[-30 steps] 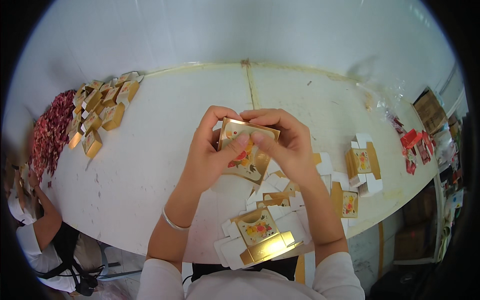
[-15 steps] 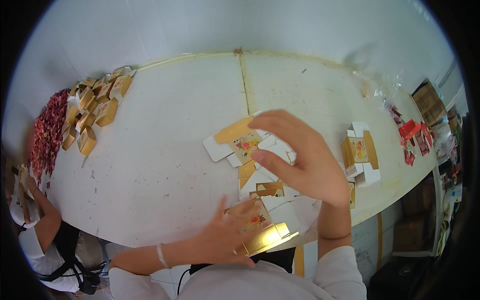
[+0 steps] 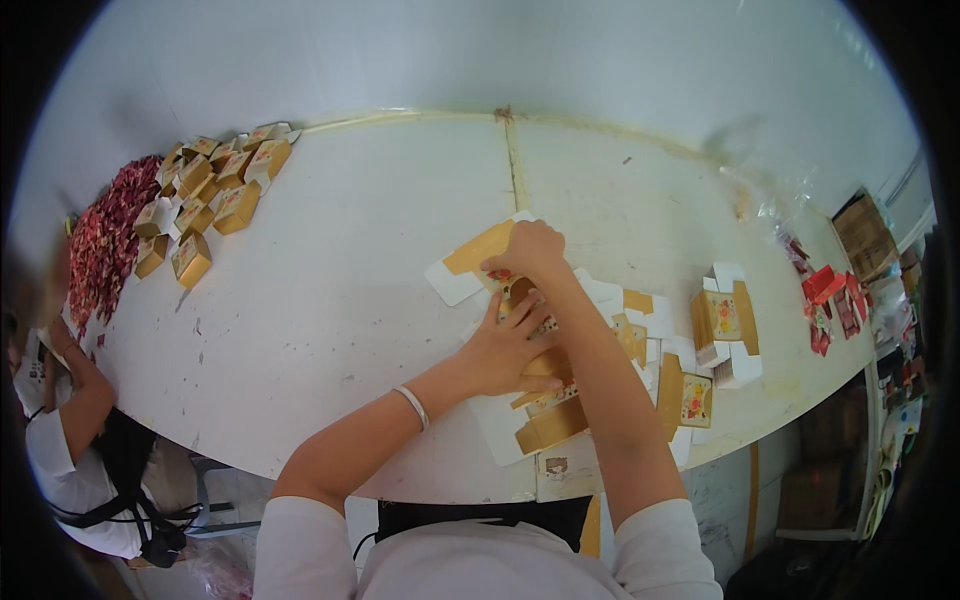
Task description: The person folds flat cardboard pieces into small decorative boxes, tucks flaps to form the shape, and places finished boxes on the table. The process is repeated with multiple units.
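Gold and white, flat cartons [image 3: 556,428] lie loosely piled on the counter [image 3: 330,330] beneath the left hand [image 3: 505,350], which is spread over them. Just beyond it, the right hand [image 3: 530,248] curls at a carton with white flaps [image 3: 482,248]; from where I stand I can't tell whether it grips. The two hands are close but apart, and nothing under them is visibly shaped into a box. To their right, a neat stack of cartons [image 3: 722,318] also looks unmade. Well off to their left, gold boxes [image 3: 238,207] are already formed, though some flaps seem open. As I judge it, some are made up and plenty lie flat. Farther left sits a heap of red pieces [image 3: 110,225].
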